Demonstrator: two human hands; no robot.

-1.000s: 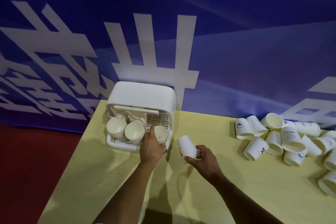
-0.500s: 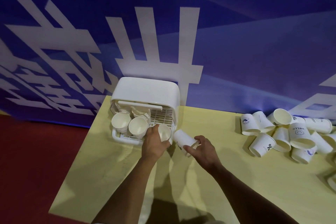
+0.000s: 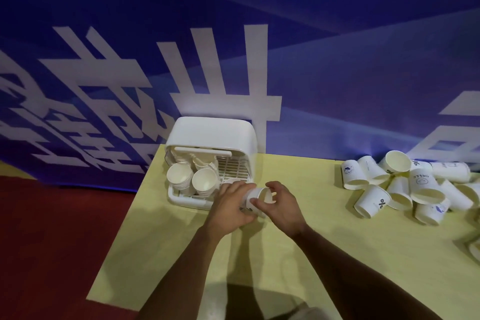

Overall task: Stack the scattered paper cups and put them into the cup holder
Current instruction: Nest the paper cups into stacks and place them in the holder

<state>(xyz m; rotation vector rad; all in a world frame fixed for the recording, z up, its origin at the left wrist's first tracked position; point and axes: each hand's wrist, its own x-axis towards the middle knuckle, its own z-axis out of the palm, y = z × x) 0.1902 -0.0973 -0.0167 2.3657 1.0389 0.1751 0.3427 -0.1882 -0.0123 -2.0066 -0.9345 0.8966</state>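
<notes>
Here, just before the cup holder [image 3: 211,138], two hands held one paper cup [image 3: 255,199].
Left hand [image 3: 228,209] curled round its base; right hand [image 3: 283,206] pinched its rim; loose cups [image 3: 405,189] lay well apart on the yellow table [image 3: 298,267]; a blue banner [image 3: 337,73] hung behind.

Half the cup [image 3: 256,198] is under the left hand [image 3: 228,206], grip unclear. The pile [image 3: 422,182] runs off the right edge.
</notes>
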